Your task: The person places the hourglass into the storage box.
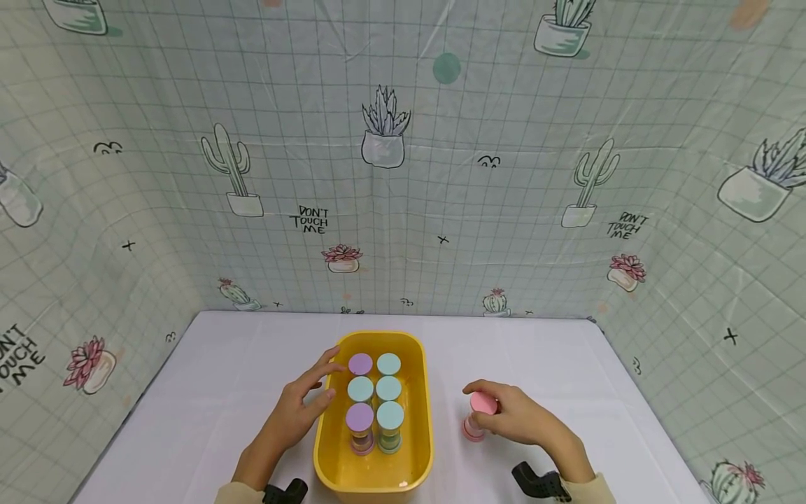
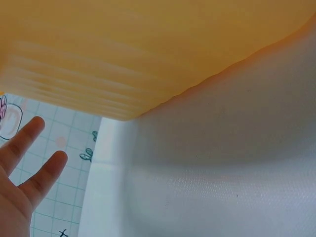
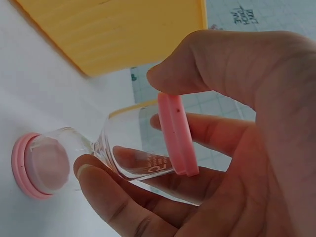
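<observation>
My right hand grips a sand timer with pink end caps, right of the yellow bin. In the right wrist view, fingers and thumb surround the upper glass of this timer; pink sand lies in its lower bulb, and its lower cap is at the white tabletop. At the bin's left rim my left hand has its fingers spread, some over the edge; whether they touch it I cannot tell. Inside the bin stand several upright sand timers, some with light blue caps, others with purple caps.
The white table is enclosed by a cactus-print cloth at the back and sides. The bin's outer wall fills the top of the left wrist view. Black wrist straps show at both sleeves.
</observation>
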Tool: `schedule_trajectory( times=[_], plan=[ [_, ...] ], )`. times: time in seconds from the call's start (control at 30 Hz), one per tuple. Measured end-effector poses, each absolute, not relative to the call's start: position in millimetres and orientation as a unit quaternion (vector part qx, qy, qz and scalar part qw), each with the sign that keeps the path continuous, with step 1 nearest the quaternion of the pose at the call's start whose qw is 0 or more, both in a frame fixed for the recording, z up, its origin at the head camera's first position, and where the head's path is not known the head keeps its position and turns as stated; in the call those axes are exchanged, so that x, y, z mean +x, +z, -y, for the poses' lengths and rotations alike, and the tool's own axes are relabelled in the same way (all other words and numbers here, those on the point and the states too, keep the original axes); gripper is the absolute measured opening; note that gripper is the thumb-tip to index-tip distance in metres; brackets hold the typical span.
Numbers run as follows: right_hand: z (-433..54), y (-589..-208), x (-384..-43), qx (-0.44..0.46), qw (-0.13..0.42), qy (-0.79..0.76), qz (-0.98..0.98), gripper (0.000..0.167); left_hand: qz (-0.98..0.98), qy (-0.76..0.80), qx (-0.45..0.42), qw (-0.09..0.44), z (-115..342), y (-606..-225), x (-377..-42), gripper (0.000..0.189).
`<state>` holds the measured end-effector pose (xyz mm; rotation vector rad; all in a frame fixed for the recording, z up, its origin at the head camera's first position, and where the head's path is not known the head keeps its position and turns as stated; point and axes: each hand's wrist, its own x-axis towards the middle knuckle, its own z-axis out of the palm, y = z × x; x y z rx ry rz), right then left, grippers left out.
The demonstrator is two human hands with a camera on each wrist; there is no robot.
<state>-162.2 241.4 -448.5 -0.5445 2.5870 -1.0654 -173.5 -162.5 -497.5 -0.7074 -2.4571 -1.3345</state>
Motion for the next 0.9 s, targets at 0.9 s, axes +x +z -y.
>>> schedule_trajectory(
  times=[0.9],
  plan=[
    [-241.3,-437.9,-158.6,-0.181,0.171,-0.381,-0.89,0.047,0.848,-0.459,-0.235,0.123,162.1,-495.2,-170.7,0.034]
  ],
)
